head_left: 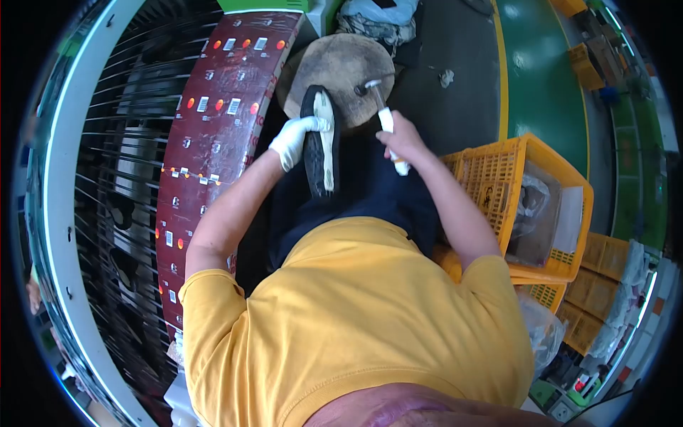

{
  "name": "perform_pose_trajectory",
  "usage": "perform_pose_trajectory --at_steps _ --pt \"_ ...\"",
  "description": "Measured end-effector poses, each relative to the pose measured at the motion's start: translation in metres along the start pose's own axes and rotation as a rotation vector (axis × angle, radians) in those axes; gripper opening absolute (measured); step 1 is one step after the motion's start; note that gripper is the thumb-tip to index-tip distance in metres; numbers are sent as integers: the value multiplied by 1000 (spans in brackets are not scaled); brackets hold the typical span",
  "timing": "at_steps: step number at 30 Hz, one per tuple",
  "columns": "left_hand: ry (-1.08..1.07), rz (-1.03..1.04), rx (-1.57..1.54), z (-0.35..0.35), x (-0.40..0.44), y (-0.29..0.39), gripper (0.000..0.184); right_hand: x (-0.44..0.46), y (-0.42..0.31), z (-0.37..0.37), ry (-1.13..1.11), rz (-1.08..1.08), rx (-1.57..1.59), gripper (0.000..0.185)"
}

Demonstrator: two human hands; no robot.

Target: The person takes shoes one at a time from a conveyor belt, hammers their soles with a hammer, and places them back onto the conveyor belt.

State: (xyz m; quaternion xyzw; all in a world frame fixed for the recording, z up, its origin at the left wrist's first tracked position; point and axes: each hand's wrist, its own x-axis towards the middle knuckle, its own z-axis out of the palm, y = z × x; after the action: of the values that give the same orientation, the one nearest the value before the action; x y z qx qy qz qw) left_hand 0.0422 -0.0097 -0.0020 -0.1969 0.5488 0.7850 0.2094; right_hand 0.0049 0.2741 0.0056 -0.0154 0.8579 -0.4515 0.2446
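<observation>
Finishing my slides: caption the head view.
Gloved left hand holds a shoe, bare right hand a hammer, near a wooden block.

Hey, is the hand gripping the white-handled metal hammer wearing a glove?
No, the right hand gripping the white-handled metal hammer is bare; the white glove is on the left hand.

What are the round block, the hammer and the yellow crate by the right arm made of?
Round block: likely wood, matte and worn, from the brown, stained top.
Hammer: head looks like polished metal, from its bright glint; white handle covering could be tape or plastic.
Yellow crate: probably molded plastic, slight sheen, from uniform color and lattice walls.
</observation>
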Motion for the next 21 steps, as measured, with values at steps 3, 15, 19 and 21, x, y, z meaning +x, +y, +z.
perform_pose_trajectory --at_steps 3,15,19,21 --pt "-36 -142 38 5 -12 -21 50 20 -21 -27 -89 63 260 23" --pt "-107 -274 -213 6 -8 -52 52 7 -65 0 506 -664 -30 36" --pt "-203 -325 -294 0 3 -58 55 -23 -99 -33 -98 -194 -159 36" --pt "-212 -332 -276 0 2 -63 56 -28 -125 -61 71 -414 -26 35"
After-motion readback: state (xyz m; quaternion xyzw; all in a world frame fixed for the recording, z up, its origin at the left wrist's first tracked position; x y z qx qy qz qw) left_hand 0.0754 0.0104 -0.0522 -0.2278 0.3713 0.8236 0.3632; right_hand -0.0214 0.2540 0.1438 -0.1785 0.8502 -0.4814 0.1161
